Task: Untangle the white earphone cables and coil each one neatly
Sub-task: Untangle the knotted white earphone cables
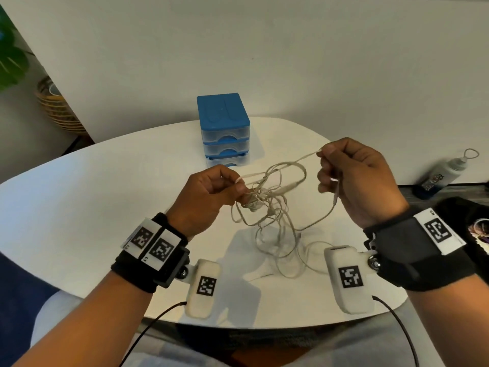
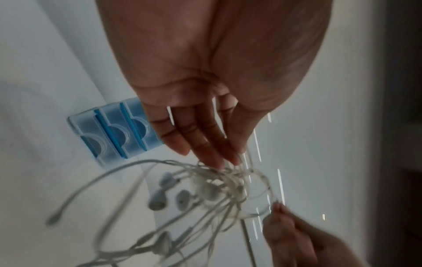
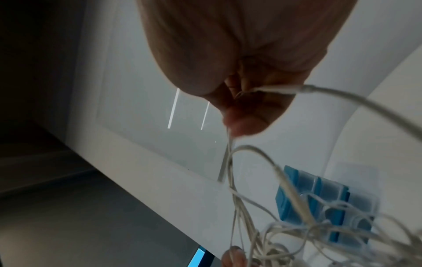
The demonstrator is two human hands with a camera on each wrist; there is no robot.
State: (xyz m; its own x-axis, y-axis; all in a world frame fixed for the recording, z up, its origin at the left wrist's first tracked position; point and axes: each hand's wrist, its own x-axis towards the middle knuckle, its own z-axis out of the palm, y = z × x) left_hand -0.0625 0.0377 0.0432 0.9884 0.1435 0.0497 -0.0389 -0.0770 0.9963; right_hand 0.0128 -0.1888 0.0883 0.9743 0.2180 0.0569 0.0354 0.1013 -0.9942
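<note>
White cables (image 1: 270, 207): one tangled bundle, held up between both hands over the table (image 1: 105, 181), lower loops trailing onto the tabletop near the front edge. Left hand (image 1: 209, 193): fingers curled, fingertips pinching strands at the knot. Right hand (image 1: 357, 178): raised to the right, thumb and forefinger pinching one strand drawn from the tangle; a second length hangs from the curled lower fingers. Earbuds (image 2: 205, 191) dangle in the snarl, seen in the left wrist view. Blue drawer unit (image 1: 225, 128): far centre of table. Bottle (image 1: 444, 173): far right.
</note>
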